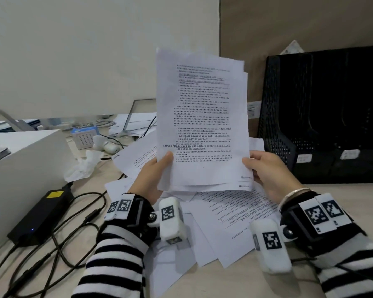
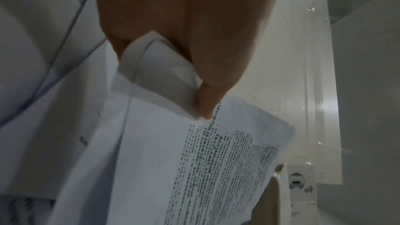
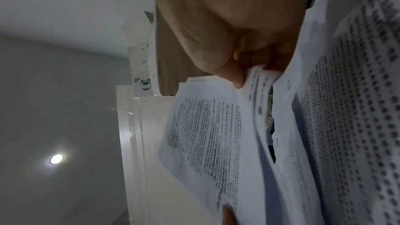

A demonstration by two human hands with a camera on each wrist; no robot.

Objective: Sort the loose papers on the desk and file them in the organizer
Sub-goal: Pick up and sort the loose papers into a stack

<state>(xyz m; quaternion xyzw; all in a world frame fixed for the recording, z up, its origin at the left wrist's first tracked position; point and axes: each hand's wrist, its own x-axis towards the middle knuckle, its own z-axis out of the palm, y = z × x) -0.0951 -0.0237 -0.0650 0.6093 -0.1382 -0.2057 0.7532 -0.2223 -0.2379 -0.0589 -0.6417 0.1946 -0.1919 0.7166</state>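
Now: a sheaf of sheets held upright over the pile, being squared before filing.
The left hand [image 1: 152, 177] pinches the sheaf [image 1: 202, 117] at its lower left corner, thumb in front; the right hand [image 1: 267, 171] pinches the lower right edge likewise. The edges look staggered, so I'd loosen each grip a little and tap the bottom on the worktop [image 1: 235, 282] until they line up. More papers [image 1: 235, 209] lie below; the organizer [image 1: 323, 117] stands right, near enough to reach.

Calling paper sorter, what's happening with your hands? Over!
Left hand and right hand both grip raised paper stack. Loose sheets on desk. Black organizer at right, path unblocked.
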